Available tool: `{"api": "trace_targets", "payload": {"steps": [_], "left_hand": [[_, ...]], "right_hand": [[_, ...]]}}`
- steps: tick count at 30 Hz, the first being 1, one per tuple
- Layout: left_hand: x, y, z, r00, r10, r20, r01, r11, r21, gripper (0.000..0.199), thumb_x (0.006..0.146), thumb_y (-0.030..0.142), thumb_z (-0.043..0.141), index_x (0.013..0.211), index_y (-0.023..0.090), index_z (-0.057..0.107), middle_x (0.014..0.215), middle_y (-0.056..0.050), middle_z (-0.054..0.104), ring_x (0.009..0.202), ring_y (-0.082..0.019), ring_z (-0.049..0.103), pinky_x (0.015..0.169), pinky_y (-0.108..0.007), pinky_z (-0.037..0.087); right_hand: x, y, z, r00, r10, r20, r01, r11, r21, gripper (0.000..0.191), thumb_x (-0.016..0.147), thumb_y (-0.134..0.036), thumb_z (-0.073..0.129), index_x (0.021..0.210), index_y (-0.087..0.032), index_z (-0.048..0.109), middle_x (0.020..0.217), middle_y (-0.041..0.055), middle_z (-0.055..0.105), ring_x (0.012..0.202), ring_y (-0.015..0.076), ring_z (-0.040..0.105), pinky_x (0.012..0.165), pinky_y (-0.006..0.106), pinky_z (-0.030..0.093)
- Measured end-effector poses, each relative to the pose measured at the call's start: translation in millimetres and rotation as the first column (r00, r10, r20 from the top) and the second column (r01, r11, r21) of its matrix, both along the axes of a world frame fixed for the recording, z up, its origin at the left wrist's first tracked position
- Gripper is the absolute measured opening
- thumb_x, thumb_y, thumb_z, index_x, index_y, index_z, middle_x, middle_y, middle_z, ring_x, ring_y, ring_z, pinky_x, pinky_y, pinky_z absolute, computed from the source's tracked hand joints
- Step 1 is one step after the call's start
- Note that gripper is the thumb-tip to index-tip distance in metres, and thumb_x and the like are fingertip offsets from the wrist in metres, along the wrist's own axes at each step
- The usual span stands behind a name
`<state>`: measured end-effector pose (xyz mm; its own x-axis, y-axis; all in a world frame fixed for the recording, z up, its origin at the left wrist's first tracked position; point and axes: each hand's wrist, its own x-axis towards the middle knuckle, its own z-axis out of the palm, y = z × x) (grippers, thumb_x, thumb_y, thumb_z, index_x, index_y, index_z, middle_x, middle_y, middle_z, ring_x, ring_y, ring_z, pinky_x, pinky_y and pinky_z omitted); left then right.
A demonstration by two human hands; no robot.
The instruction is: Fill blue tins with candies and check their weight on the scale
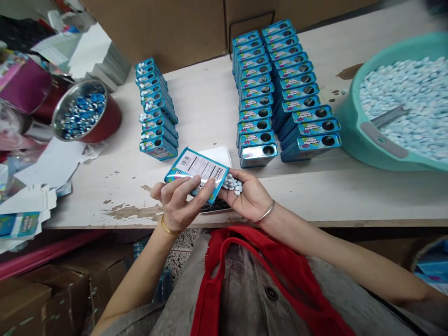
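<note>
My left hand [184,198] grips a blue candy tin [196,170], tilted over on its side with its printed label facing up. The fingers lie across the label. Cupped at the tin's right end, my right hand [250,193] holds a small heap of pale blue candies [234,183]. The tin's end meets the candies, and its opening is hidden from me. Beneath the tin sits a white flat-topped device [222,153] with a dark front, mostly covered by the tin and hands.
Candy-topped tins [159,147] stand in a row at left; two rows of tins with open holes [257,151] stand ahead. A turquoise tub [353,107] of candies with a scoop [390,115] is at right. Left are a metal bowl [114,116] of blue caps and white cartons [93,51].
</note>
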<state>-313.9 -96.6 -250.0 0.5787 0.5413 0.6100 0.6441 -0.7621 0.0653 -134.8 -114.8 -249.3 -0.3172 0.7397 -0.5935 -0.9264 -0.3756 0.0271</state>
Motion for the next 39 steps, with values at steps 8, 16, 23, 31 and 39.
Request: {"api": "trace_targets", "payload": {"steps": [8, 16, 23, 31, 39], "left_hand": [[8, 12, -5.8, 0.982, 0.065, 0.176, -0.021, 0.970, -0.244, 0.040, 0.078, 0.025, 0.064, 0.116, 0.031, 0.053, 0.106, -0.005, 0.057, 0.097, -0.022, 0.053, 0.085, -0.040, 0.041], [10, 31, -32.9, 0.938, 0.132, 0.322, 0.049, 0.866, -0.497, 0.043, 0.080, 0.037, 0.064, 0.114, 0.021, 0.044, 0.103, -0.005, 0.055, 0.094, -0.017, 0.054, 0.081, -0.032, 0.048], [-3, 36, -32.6, 0.949, 0.090, 0.302, 0.087, 0.846, -0.526, 0.065, 0.079, 0.052, 0.062, 0.129, 0.021, 0.036, 0.120, -0.009, 0.053, 0.110, -0.022, 0.054, 0.089, -0.037, 0.046], [-45, 31, -16.6, 0.773, 0.278, 0.570, 0.033, 0.880, -0.474, 0.037, 0.083, 0.050, 0.058, 0.113, 0.029, 0.055, 0.098, -0.003, 0.060, 0.096, -0.019, 0.061, 0.084, -0.036, 0.050], [-44, 27, -33.0, 0.759, 0.293, 0.581, 0.084, 0.841, -0.534, 0.027, 0.082, 0.043, 0.062, 0.105, 0.028, 0.060, 0.091, -0.001, 0.061, 0.086, -0.015, 0.061, 0.079, -0.032, 0.052]], "right_hand": [[7, 0, -0.6, 0.996, -0.044, 0.072, 0.044, 0.999, 0.007, 0.019, 0.085, -0.008, 0.044, 0.089, -0.010, 0.063, 0.081, 0.0084, 0.073, 0.082, 0.0159, 0.069, 0.080, 0.030, 0.058], [35, -31, -13.3, 0.979, -0.018, 0.203, 0.036, 0.996, -0.087, 0.021, 0.085, -0.011, 0.046, 0.098, -0.008, 0.062, 0.095, 0.0152, 0.072, 0.101, 0.0234, 0.066, 0.085, 0.034, 0.057], [37, -51, -15.0, 0.977, 0.037, 0.212, -0.015, 0.994, -0.104, 0.020, 0.086, -0.013, 0.045, 0.096, -0.009, 0.062, 0.096, 0.0158, 0.072, 0.102, 0.0247, 0.066, 0.084, 0.033, 0.056], [36, -60, -18.7, 0.971, 0.071, 0.228, -0.038, 0.988, -0.147, 0.023, 0.086, -0.013, 0.043, 0.098, -0.007, 0.062, 0.100, 0.0169, 0.071, 0.104, 0.0253, 0.065, 0.088, 0.034, 0.055], [34, -59, -16.5, 0.961, 0.078, 0.265, -0.039, 0.988, -0.151, 0.026, 0.089, -0.014, 0.038, 0.102, -0.010, 0.061, 0.101, 0.0142, 0.071, 0.106, 0.0226, 0.064, 0.087, 0.033, 0.056]]}}
